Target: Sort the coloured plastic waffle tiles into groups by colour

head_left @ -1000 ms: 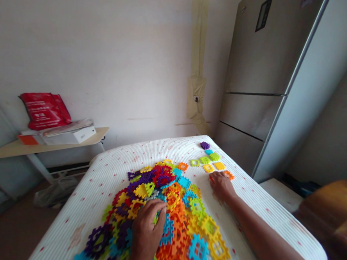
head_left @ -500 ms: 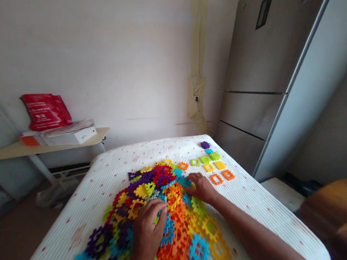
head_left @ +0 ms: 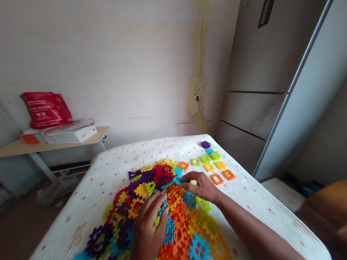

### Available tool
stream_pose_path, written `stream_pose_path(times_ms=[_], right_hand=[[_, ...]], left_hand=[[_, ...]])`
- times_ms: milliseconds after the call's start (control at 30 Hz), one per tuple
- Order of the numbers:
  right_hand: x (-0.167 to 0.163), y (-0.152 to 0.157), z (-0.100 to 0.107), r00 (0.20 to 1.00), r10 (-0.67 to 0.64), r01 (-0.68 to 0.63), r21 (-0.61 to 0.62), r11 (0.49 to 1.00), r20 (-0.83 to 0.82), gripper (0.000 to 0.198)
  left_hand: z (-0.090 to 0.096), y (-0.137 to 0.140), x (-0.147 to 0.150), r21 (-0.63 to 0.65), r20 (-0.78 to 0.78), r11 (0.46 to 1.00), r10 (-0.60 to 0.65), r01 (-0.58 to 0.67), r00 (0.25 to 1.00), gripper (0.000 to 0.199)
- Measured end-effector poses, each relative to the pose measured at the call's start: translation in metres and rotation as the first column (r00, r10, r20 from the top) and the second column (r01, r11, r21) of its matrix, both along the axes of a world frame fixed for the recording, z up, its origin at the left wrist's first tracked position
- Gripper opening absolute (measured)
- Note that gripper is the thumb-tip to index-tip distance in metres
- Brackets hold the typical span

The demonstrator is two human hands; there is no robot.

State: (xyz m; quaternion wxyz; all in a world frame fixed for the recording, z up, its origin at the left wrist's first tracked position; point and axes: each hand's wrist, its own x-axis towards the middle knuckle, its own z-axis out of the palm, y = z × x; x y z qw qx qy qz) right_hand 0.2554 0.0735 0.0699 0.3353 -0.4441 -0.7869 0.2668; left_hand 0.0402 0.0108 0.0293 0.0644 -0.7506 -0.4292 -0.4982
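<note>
A heap of colourful toothed plastic building tiles spreads over the near middle of the table. My right hand (head_left: 199, 186) reaches to the heap's right side, thumb and fingertips drawn together at the edge of a blue tile (head_left: 177, 180). The fingers partly cover that tile. My left hand (head_left: 149, 221) rests over the middle of the heap, thumb and fingers apart, holding nothing I can see. Between the hands lie a yellow tile (head_left: 173, 200) and orange tiles (head_left: 179, 227). A blue window-shaped tile (head_left: 199, 251) lies nearer me.
Sorted tiles sit at the right: orange (head_left: 228, 175), yellow (head_left: 220, 165), green (head_left: 215, 156) and purple (head_left: 205, 144). A white dotted cloth (head_left: 111, 165) covers the table. A fridge (head_left: 247, 82) stands behind right; a side table (head_left: 101, 135) at left carries boxes and a red bag (head_left: 44, 110).
My right hand's thumb and fingers have drawn closer together and shifted slightly left at the blue tile. A blue tile below that hand shows more. My left hand has moved slightly up.
</note>
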Motion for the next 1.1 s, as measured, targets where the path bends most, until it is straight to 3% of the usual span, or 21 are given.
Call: stream_pose_path(times_ms=[67, 167, 300, 400, 500, 567, 633, 667, 733, 800, 900, 1100], right_hand=[[-0.006, -0.009, 0.009, 0.977, 0.146, -0.17, -0.154, 0.973, -0.157, 0.025], [-0.014, -0.017, 0.013, 0.923, 0.265, -0.339, -0.267, 0.902, -0.277, 0.024], [-0.022, -0.021, 0.008, 0.873, 0.269, -0.418, -0.341, 0.842, -0.407, 0.023], [-0.028, -0.022, 0.006, 0.838, 0.293, -0.468, -0.328, 0.821, -0.46, 0.026], [-0.031, -0.022, 0.005, 0.854, 0.298, -0.437, -0.277, 0.856, -0.427, 0.036], [-0.031, -0.024, 0.006, 0.905, 0.244, -0.329, -0.211, 0.92, -0.348, 0.039], [-0.03, -0.027, 0.008, 0.96, 0.178, -0.187, -0.02, 0.982, -0.218, 0.037], [-0.029, -0.028, 0.011, 0.979, 0.156, -0.141, 0.117, 0.983, -0.13, 0.038], [-0.029, -0.032, 0.015, 0.989, 0.125, -0.145, 0.376, 0.915, 0.077, 0.048], [-0.033, -0.036, 0.017, 0.955, 0.101, -0.233, 0.492, 0.839, 0.279, 0.054], [-0.044, -0.04, 0.016, 0.899, 0.05, -0.294, 0.513, 0.806, 0.436, 0.057], [-0.052, -0.034, 0.017, 0.884, 0.044, -0.31, 0.512, 0.801, 0.466, 0.056]], left_hand=[[0.0, -0.001, 0.001, -0.013, 0.013, 1.0, -0.023, 0.023, 1.0, 0.038], [-0.002, -0.003, 0.0, -0.067, 0.106, 0.996, -0.058, 0.065, 0.993, 0.037], [-0.005, -0.005, -0.004, -0.206, 0.316, 0.964, -0.098, 0.169, 0.944, 0.028], [-0.005, -0.007, -0.006, -0.353, 0.453, 0.896, -0.089, 0.269, 0.887, 0.019], [-0.001, -0.01, -0.002, -0.468, 0.576, 0.83, 0.027, 0.303, 0.817, 0.021], [0.004, -0.013, 0.002, -0.51, 0.642, 0.806, 0.125, 0.3, 0.756, 0.026], [0.009, -0.015, 0.006, -0.529, 0.681, 0.797, 0.194, 0.292, 0.706, 0.029], [0.012, -0.015, 0.008, -0.534, 0.692, 0.795, 0.215, 0.289, 0.69, 0.03], [0.015, -0.016, 0.009, -0.537, 0.709, 0.793, 0.242, 0.287, 0.662, 0.03], [0.017, -0.015, 0.009, -0.534, 0.724, 0.795, 0.252, 0.289, 0.642, 0.03], [0.015, -0.013, 0.006, -0.529, 0.725, 0.798, 0.249, 0.289, 0.642, 0.031], [0.008, -0.009, -0.002, -0.538, 0.699, 0.803, 0.254, 0.257, 0.669, 0.036]])
